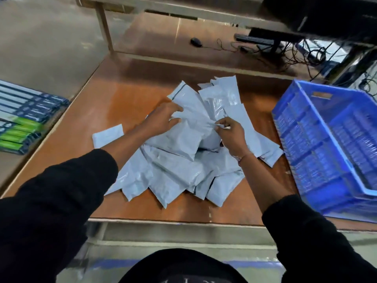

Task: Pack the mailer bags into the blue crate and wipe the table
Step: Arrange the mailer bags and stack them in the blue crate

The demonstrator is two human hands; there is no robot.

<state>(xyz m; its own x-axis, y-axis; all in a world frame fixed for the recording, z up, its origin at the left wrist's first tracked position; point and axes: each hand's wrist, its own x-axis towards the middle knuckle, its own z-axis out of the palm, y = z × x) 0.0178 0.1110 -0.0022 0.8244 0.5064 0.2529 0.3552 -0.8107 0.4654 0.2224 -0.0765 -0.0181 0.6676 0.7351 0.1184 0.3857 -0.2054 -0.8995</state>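
A loose pile of several pale grey mailer bags (175, 170) lies in the middle of the brown table (114, 103). My left hand (163, 119) grips the left side of the top bag (189, 135), its fingers curled over the edge. My right hand (230, 133) pinches the same bag's crumpled right side. One small bag (108, 135) lies apart to the left of the pile. The blue crate (326, 148) stands tilted on the table's right side, and its inside looks bare.
Stacked flat boxes with blue and green edges (26, 117) sit at the left, off the table. Behind the table are a mouse (196, 42), a keyboard (255, 39), tangled cables (306, 56) and a metal frame post (105, 25).
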